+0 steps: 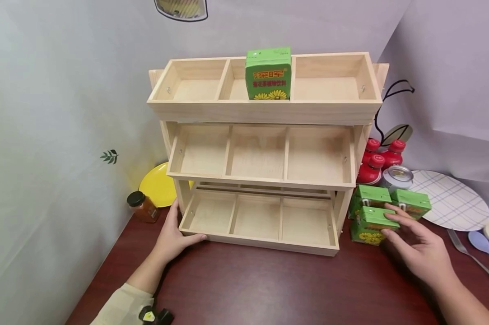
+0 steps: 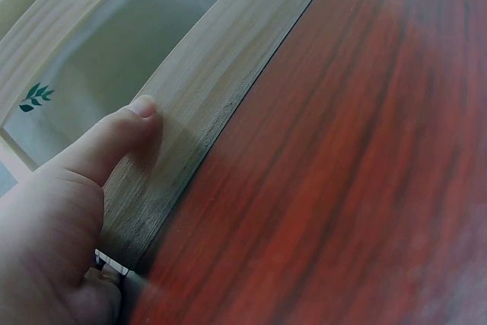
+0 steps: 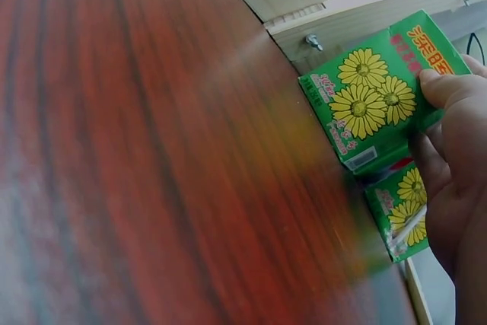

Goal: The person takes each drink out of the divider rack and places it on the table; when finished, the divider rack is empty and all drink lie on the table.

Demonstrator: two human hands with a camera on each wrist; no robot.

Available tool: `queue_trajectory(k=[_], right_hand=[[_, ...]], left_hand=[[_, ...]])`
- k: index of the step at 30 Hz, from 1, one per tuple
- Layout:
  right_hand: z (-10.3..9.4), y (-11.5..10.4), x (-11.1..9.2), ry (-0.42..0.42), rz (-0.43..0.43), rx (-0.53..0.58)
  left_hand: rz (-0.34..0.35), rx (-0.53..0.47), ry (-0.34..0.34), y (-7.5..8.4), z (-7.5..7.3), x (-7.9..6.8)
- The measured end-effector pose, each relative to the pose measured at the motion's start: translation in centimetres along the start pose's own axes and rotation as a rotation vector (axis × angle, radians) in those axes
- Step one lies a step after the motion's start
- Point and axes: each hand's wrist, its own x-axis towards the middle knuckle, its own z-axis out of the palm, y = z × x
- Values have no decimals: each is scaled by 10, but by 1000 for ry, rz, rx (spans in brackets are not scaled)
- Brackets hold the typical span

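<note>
A three-tier wooden rack [image 1: 264, 113] stands on the table, each tier split into three compartments. My left hand [image 1: 174, 232] grips its bottom left corner; in the left wrist view the thumb [image 2: 141, 108] lies on the front board and the other fingers are mostly hidden. My right hand [image 1: 423, 248] pinches a green drink carton [image 1: 374, 225] with yellow flowers, right of the rack. The right wrist view shows the thumb on this carton's [image 3: 365, 104] printed face. Two more green cartons [image 1: 411, 202] stand behind it. Another green carton [image 1: 268, 74] stands upright in the top tier's middle compartment.
Several red-capped bottles [image 1: 372, 169] and a can [image 1: 397, 177] stand behind the cartons. A checked plate [image 1: 451, 198], a fork [image 1: 472, 257] and a blue spoon [image 1: 480, 242] lie at right. On the left are a yellow plate [image 1: 159, 185] and a black-lidded jar [image 1: 142, 206].
</note>
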Motion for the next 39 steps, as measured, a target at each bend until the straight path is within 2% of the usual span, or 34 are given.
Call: queue_trajectory(k=[1,5,6,8,9,12,13,15,18,25,30,34,39], right_hand=[[0,1,0,3,4,5],[0,5,-1,31,33,157],[0,5,-1,42,31,144],[0,0,1,61,24,245],[1,-4,2,69,20,221],[0,-14,7,99,0,95],[0,-15,8,105,-1,89],[-1,-17,10,119,-10,-47],[-2,-16,12,132,-49,-84],[0,-33,21,129,-139,-105],[4,-56,40,145,-121,-150],[5,-71,59,166,-128,-103],[2,-86,85,207,-228,48]], left_hand=[[-7,7,0,-5,0,0],[-17,8,-3,-11,-1,0],[-15,7,-2,-11,-1,0],[-1,6,1,-11,0,0],[1,7,3,-15,0,1],[7,-6,0,-14,0,1],[5,-5,0,-13,0,2],[-2,-3,2,-13,-1,2],[-11,0,5,-14,-3,2],[-14,8,-6,-12,-1,1],[-1,-29,-3,10,-2,-1],[-12,-34,-10,22,-4,-2],[-19,-22,-21,23,-5,-1]])
